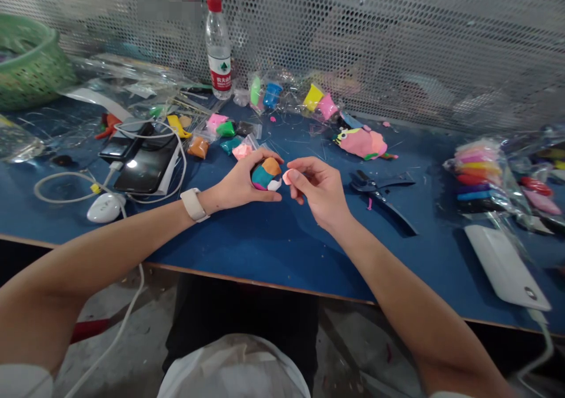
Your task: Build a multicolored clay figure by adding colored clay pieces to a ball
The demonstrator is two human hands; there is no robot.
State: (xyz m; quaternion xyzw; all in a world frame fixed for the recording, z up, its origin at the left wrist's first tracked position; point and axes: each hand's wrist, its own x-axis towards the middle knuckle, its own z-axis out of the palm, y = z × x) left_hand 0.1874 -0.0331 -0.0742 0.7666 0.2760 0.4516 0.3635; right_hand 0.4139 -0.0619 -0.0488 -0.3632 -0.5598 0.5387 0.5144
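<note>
My left hand rests on the blue table and grips a small clay figure made of teal, orange and white pieces. A white watch sits on that wrist. My right hand is just to the right of the figure, and its thumb and forefinger pinch a small pink clay piece close to the figure's white part. Both hands hover near the middle of the table.
Black scissors lie right of my right hand. A pink clay figure and bags of coloured clay sit behind. Phones, a cable and a white charger lie left; a water bottle and green basket stand behind.
</note>
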